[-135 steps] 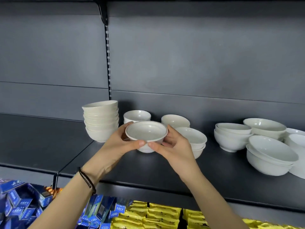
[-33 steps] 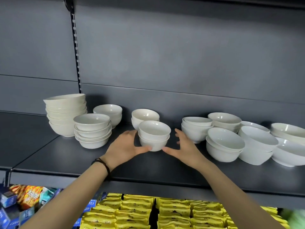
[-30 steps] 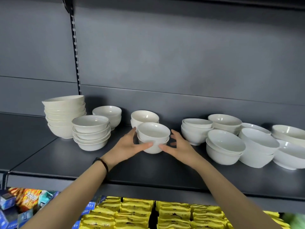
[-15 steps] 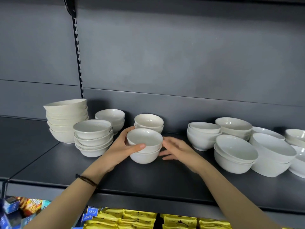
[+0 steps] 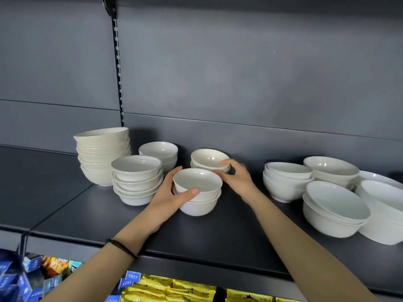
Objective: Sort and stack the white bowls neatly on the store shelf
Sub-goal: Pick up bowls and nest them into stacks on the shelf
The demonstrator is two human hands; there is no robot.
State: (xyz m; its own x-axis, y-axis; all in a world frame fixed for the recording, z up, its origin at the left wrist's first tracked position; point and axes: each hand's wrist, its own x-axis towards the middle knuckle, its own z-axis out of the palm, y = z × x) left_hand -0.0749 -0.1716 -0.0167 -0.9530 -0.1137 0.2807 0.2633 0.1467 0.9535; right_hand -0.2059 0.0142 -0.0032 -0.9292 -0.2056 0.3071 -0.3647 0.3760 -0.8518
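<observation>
On the dark shelf (image 5: pixel 229 232), about mid-way along, the front stack (image 5: pixel 199 192) of 2 white bowls stands just before the rear stack (image 5: pixel 207 160) of 2 near the back edge. The left hand (image 5: pixel 170 197) grips the front stack, thumb on its rim. The right hand (image 5: pixel 237 177) pinches the rear stack's rim.

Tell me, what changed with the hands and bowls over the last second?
The right hand let go of the front pair of bowls and moved back to pinch the rim of the rear pair. The left hand still holds the front pair, nudged slightly left. The other stacks stayed put.
</observation>
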